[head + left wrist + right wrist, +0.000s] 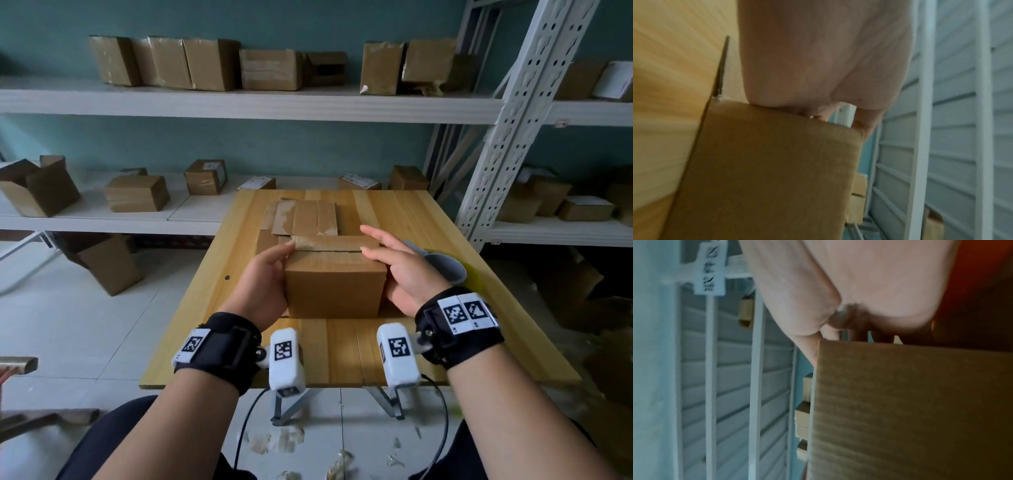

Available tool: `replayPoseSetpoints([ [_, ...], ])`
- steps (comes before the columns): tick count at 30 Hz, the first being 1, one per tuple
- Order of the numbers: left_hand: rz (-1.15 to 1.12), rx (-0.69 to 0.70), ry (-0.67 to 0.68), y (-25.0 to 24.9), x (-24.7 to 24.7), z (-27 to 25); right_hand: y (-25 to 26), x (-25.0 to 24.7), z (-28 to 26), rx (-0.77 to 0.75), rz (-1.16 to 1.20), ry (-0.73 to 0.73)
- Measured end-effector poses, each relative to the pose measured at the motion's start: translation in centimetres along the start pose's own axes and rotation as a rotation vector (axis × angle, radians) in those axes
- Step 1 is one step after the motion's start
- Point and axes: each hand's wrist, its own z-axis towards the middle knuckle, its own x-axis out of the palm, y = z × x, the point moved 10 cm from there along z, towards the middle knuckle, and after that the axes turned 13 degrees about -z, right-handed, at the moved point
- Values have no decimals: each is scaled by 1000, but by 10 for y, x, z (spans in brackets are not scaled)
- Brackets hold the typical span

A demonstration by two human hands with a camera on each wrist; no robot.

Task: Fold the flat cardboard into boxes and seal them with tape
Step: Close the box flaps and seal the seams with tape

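A folded brown cardboard box stands on the wooden table, its top flaps closed along a seam. My left hand presses flat against the box's left side, fingers straight and reaching the top edge. My right hand lies against the right side with its fingers spread and straight over the top corner. The left wrist view has the palm on the box wall. In the right wrist view the palm meets the box. A pile of flat cardboard lies behind the box.
A grey tape dispenser with a yellowish roll sits on the table just behind my right hand. White metal shelves with several boxes stand behind and to the right. A box and paper scraps lie on the floor.
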Motion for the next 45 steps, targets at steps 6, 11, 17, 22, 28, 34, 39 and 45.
replayPoseSetpoints([
  [6,-42,-3,-2,-2,-7,3,-10,-5,1,42,200,22],
  [11,-41,20,-14,-2,-2,5,-14,-10,3,39,180,-23],
  [17,-48,82,-63,-4,-8,11,-16,-12,7,29,170,-74],
  [22,-86,112,-27,-10,-9,13,-16,-5,4,39,229,-15],
  [28,-90,119,93,-9,-4,3,-22,-3,0,71,314,73],
  [34,-90,94,130,-6,-3,-4,-22,0,-7,102,331,150],
  [39,-69,118,4,-7,-10,-3,-23,-3,-5,77,324,93],
  [45,-88,144,-160,-3,-15,1,-15,0,-8,56,317,14],
])
